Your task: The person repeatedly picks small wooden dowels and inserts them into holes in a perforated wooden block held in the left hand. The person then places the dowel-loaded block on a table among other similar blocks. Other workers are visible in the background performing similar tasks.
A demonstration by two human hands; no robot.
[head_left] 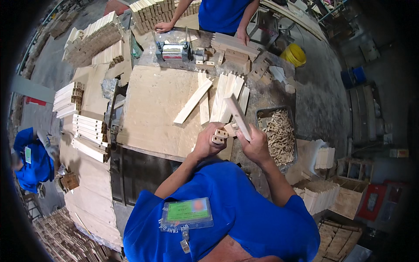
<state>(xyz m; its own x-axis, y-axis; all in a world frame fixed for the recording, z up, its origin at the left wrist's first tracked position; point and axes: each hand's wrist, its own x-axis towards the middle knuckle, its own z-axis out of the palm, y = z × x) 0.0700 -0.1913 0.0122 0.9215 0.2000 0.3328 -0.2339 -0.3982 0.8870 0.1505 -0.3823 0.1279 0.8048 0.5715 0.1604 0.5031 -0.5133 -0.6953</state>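
Two hands work close together above the workbench point(157, 100): the left hand point(207, 142) grips a small wooden block point(219, 136), and the right hand point(255, 144) is closed around a pale wooden slat point(237, 114) angled upward. A tray of wooden dowels point(279, 135) sits just right of them.

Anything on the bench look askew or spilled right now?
One wooden slat lies diagonally across an upright one, apart from the fanned slats. The dowel pins sit inside their tray, none spilled. The left hand and right hand hold pieces normally.
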